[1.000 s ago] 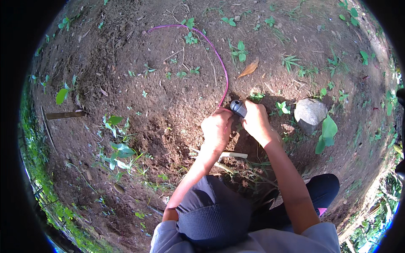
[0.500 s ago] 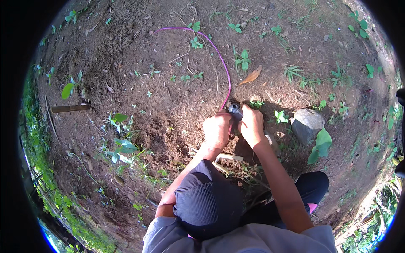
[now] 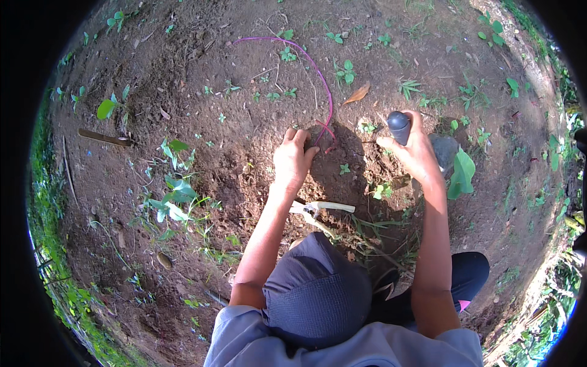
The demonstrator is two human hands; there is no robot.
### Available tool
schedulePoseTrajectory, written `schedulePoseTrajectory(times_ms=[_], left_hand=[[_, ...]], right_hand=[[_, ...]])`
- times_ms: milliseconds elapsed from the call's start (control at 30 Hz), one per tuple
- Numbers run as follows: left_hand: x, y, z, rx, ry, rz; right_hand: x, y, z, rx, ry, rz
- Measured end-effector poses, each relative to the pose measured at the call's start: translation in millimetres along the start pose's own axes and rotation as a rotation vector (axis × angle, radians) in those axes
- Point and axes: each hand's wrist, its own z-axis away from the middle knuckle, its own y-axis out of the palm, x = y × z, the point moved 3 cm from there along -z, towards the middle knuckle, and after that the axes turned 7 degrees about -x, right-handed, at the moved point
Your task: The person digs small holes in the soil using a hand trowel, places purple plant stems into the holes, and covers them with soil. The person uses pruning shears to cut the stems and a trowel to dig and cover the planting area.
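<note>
My left hand (image 3: 292, 162) is closed low over the soil, pinching a thin purple wire (image 3: 322, 85). From there the wire curves away to the far left along the ground. A short reddish end (image 3: 328, 131) of it sticks out beside my fingertips. To the right, my right hand (image 3: 417, 153) is wrapped round a dark grey cylindrical object with a rounded end (image 3: 398, 122), held apart from the wire. Its lower part is hidden by my hand. Closer to me, pliers with cream handles (image 3: 330, 207) lie on the soil.
A grey stone (image 3: 444, 150) sits right of my right hand, partly behind a large green leaf (image 3: 463, 174). A wooden stick-like handle (image 3: 103, 136) lies at the left. Small weeds (image 3: 177, 196) and a dry brown leaf (image 3: 356, 94) dot the bare soil.
My hands were together at the dark object; now they are apart. My right hand has carried it to the right, while my left has shifted slightly left. The wire's reddish end now shows free.
</note>
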Motion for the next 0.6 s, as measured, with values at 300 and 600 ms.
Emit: schedulePoseTrajectory(times_ms=[300, 600], left_hand=[[66, -63, -42, -0.523, -0.265, -0.204], [2, 1, 26, -0.087, -0.203, 0.174]], right_hand=[[76, -67, 2, -0.525, -0.381, -1.002], [146, 14, -56, -0.193, -0.582, -1.091]])
